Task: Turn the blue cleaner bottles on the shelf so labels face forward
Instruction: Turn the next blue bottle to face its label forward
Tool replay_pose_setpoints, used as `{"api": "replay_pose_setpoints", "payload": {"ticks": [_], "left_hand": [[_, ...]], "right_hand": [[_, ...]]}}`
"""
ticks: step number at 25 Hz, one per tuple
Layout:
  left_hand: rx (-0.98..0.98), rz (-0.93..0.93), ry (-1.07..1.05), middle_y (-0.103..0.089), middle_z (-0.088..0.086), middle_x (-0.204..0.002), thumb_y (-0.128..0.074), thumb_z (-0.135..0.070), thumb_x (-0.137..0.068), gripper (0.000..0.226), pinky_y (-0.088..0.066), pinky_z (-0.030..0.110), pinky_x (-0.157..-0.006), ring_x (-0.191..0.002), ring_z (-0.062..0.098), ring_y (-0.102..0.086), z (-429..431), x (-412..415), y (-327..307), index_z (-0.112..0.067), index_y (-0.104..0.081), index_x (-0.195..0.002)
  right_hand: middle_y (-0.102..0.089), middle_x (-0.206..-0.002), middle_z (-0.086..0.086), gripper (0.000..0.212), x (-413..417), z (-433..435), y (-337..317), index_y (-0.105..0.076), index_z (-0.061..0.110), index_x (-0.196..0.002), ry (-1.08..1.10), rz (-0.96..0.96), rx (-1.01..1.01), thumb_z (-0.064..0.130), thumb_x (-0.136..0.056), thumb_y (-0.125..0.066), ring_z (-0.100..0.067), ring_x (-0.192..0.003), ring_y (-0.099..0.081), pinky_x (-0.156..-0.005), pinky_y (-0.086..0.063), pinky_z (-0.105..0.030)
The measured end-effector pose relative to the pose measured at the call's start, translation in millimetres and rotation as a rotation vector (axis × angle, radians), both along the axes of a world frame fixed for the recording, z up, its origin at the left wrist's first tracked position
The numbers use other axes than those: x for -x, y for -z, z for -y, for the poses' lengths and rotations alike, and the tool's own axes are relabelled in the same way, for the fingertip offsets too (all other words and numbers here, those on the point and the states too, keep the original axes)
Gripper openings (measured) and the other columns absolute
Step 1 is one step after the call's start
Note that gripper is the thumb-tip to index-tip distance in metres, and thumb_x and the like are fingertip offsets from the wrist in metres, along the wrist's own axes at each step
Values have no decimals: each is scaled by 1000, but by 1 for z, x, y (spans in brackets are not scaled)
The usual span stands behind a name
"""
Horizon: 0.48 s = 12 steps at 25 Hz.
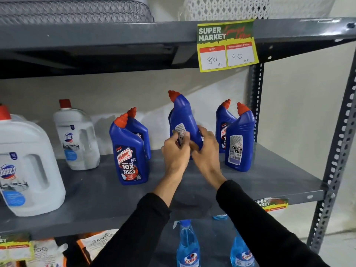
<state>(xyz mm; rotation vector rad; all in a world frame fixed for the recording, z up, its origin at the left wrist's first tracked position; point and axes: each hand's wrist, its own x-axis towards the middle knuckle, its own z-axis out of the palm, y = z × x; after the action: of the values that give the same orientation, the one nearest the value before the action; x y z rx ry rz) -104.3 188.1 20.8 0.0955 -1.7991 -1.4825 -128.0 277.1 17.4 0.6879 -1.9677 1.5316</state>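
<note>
Nearest us, below the shelf (pixel 269 182), two pale blue spray bottles (pixel 187 245) are cut off by the bottom edge; packets at lower left are too blurred to read. Both black sleeves (pixel 269 234) reach up to the shelf. Our left hand (pixel 176 149) and right hand (pixel 207 151) are both closed around the lower body of the middle blue bottle (pixel 184 116), which is tilted, its white back label partly covered by the left fingers (pixel 183 138); its base is hidden, so we cannot tell whether it touches the shelf. Left bottle (pixel 129 151): front label forward, another half hidden behind it. Right bottle (pixel 238 139): back label forward, masking one behind. White jugs (pixel 77 135) stand further left.
</note>
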Motion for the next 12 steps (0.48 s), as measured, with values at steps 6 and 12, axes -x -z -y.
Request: {"api": "replay_pose_setpoints", "payload": {"ticks": [6, 12], "left_hand": [[-237, 62, 221, -72, 3, -107, -52, -41, -96, 35, -55, 24, -74, -93, 13, -72, 2, 1, -2, -20, -56, -124], [-231, 36, 288, -67, 3, -105, -38, -28, -103, 17, -58, 30, -73, -89, 18, -67, 16, 3, 6, -16, -47, -113]], "right_hand": [[-63, -114, 3, 48, -5, -1, 13, -61, 26, -128, -25, -113, -182, -1, -88, -57, -15, -107, -58, -88, -45, -16], [-68, -122, 0, 83, 17, -11, 13, -46, 17, -142, -308, 377, 95, -6, -70, -81, -15, -109, -68, -93, -57, -33]]}}
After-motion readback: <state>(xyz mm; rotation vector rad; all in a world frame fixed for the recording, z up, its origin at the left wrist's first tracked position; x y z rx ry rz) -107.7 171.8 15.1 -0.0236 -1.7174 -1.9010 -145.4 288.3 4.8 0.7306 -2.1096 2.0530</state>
